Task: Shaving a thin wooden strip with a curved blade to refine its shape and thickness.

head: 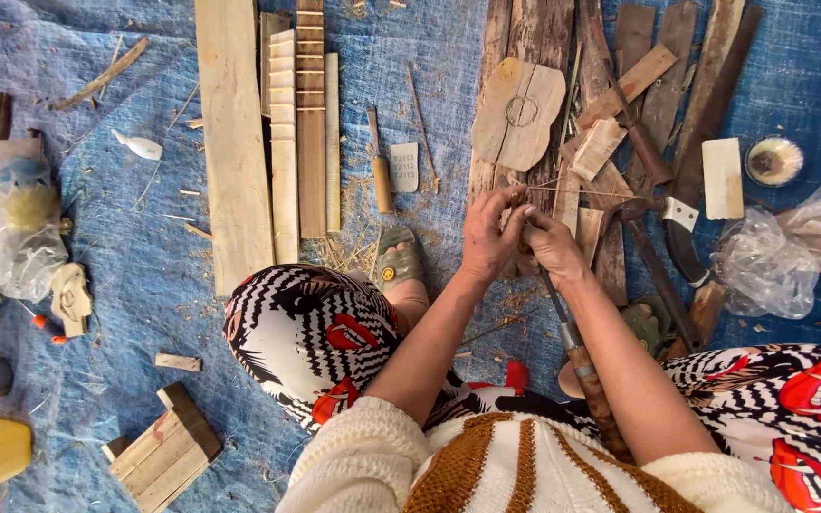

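My left hand (489, 233) and my right hand (551, 245) meet over a pile of wood pieces on a blue tarp (125, 237). The fingers of both hands pinch a thin wooden sliver (563, 190) that runs sideways. My right hand also grips a knife, whose wound handle (589, 388) runs back along my forearm. Just beyond my hands lies a flat, guitar-body-shaped wood cutout (517, 112) with a ring drawn on it.
A long plank (233, 142) and notched strips (308, 114) lie at the left. A small chisel (379, 166), a large curved blade (681, 228), plastic bags (781, 256), a round tin (773, 160) and a slatted block (165, 451) lie around. My knees in patterned cloth (306, 332) frame my arms.
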